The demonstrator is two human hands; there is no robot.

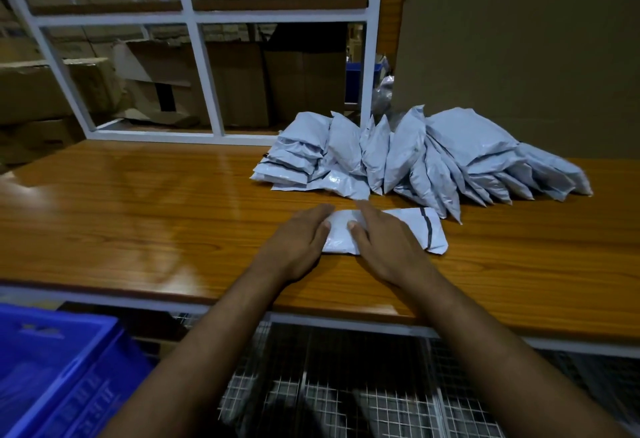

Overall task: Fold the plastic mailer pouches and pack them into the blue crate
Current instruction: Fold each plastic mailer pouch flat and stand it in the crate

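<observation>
A pale grey mailer pouch (pixel 427 229) with a dark strip near its right end lies flat on the wooden table (pixel 138 215). My left hand (pixel 298 243) rests flat against its left end with straight fingers. Beside it, my right hand (pixel 384 243) presses down on the pouch's middle, fingers straight. Behind them a heap of several filled grey pouches (pixel 415 157) leans along the back of the table. The blue crate (pixel 52 368) stands below the table's front edge at the lower left.
A white metal frame (pixel 204 77) with cardboard boxes behind it borders the table's far side. A tall cardboard sheet (pixel 519 39) stands at the back right. A wire mesh shelf (pixel 346 385) lies under the table's front edge.
</observation>
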